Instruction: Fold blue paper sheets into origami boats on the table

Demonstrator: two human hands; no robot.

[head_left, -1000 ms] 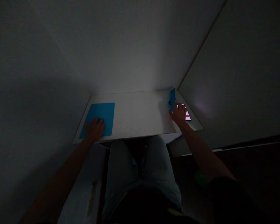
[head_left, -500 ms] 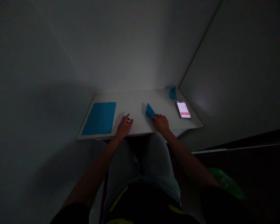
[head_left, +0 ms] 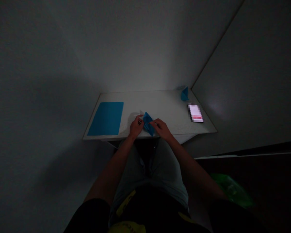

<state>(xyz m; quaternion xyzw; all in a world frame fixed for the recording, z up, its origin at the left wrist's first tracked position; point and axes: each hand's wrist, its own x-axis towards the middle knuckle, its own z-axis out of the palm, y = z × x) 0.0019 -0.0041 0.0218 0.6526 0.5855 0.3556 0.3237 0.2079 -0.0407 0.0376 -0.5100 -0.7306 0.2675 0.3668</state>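
A small folded piece of blue paper (head_left: pixel 148 122) is between my two hands, just above the front part of the white table. My left hand (head_left: pixel 136 127) pinches its left side with thumb and fingers. On the other side, my right hand (head_left: pixel 161 127) has its fingertips on the paper, gripping near its right fold. Flat at the left end of the table lies a stack or sheet of blue paper (head_left: pixel 106 118). Another folded blue paper shape (head_left: pixel 184 94) stands upright in the far right corner.
The narrow white table (head_left: pixel 160 99) meets a wall at the back and another at the right. A phone with a lit, pixelated screen (head_left: pixel 195 113) lies near the right edge. On the dark floor at the lower right is a green, see-through bag-like thing (head_left: pixel 231 189).
My right hand has brought the folded blue paper left. My left hand, which was apart from it with fingers spread, has come up and taken its left side. The view has shifted slightly.
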